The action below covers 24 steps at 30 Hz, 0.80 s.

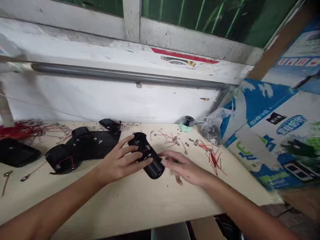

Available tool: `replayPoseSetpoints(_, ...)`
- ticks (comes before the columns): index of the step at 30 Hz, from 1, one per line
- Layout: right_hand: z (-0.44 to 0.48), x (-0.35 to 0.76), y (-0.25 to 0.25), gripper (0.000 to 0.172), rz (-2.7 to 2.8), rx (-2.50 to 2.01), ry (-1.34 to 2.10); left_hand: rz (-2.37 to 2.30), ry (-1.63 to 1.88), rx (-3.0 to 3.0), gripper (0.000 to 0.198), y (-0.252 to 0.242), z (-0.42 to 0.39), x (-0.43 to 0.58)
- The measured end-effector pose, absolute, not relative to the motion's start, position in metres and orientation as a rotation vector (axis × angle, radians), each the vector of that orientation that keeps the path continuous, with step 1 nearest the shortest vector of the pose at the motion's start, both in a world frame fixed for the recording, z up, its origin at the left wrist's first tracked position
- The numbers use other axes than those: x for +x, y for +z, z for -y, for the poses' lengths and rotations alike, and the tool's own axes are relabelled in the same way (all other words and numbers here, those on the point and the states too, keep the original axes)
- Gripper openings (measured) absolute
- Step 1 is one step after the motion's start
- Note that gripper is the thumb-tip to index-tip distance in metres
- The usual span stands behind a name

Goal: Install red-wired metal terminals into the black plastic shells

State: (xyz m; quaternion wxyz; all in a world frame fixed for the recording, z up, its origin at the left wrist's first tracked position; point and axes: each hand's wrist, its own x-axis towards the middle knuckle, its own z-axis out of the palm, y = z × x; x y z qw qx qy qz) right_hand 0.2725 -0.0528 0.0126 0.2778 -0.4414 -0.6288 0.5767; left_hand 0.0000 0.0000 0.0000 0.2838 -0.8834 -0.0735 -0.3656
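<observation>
And here's a matte black plastic battery holder (147,150) trailing thin red wires, lying mid-bench on the pale wooden bench (150,200), its long axis running from upper left down to lower right! The left hand (120,160) is across it, fingers spread over the top and pinning it down, while the blurred right hand (182,168), fingers loosely open, hovers just beside its lower end.

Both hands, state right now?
Left hand: holding the black battery holder, fingers spread over it.
Right hand: open, blurred, at the holder's side; contact unclear.
</observation>
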Motion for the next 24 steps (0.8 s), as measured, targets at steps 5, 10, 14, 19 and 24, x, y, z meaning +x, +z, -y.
replayPoseSetpoints(5,0.017,0.249,-0.005,0.042,1.542,-1.060,1.597,0.413,-1.045,-2.293,0.047,-0.021,-0.017,0.012)
replayPoseSetpoints(10,-0.001,0.264,-0.012,0.040,1.262,-1.061,1.672,0.726,-1.026,-2.593,0.046,-0.016,-0.010,0.018)
replayPoseSetpoints(14,-0.006,0.280,-0.008,0.032,1.336,-1.093,1.891,1.449,-1.299,-2.958,0.034,0.010,-0.015,0.023)
replayPoseSetpoints(19,-0.008,0.267,-0.016,0.036,1.435,-1.067,1.795,1.902,-0.747,-3.799,0.043,0.010,-0.035,0.029)
replayPoseSetpoints(24,-0.009,0.252,-0.034,0.036,1.392,-1.146,1.456,1.783,-1.124,-3.465,0.032,-0.010,-0.026,0.037)
